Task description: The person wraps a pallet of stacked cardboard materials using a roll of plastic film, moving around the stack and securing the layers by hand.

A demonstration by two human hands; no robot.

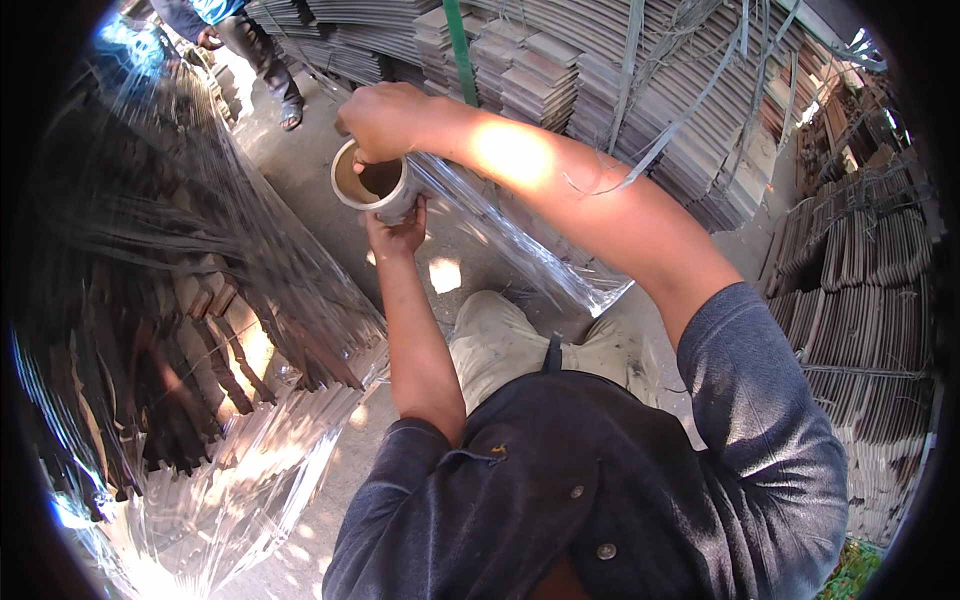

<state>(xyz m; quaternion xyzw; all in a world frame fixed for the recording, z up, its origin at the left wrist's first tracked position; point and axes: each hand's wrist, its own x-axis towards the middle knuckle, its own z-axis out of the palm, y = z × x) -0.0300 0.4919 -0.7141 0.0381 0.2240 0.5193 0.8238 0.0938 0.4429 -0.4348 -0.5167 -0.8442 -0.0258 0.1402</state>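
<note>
Both my hands hold a roll of clear stretch film [401, 204] out in front of me, its hollow core facing up and toward the left. My left hand [396, 236] grips the roll from beneath, with the fingers round its lower side. Over the top reaches my right hand [385, 118], closed at the rim with a finger or thumb inside the core; the rest of its grip is hidden. A shiny band of clear film [530, 235] stretches from beside the roll down to the right. To the left is a stack of dark, thin pieces [180, 370] wrapped in film.
Tall stacks of flat tiles or boards [540, 75] line the far side, with a green strap [459, 50] and loose grey straps [690, 115]. More bundled stacks [850, 310] stand at the right. Another person's leg [262, 60] shows at the upper left on the concrete floor [300, 180].
</note>
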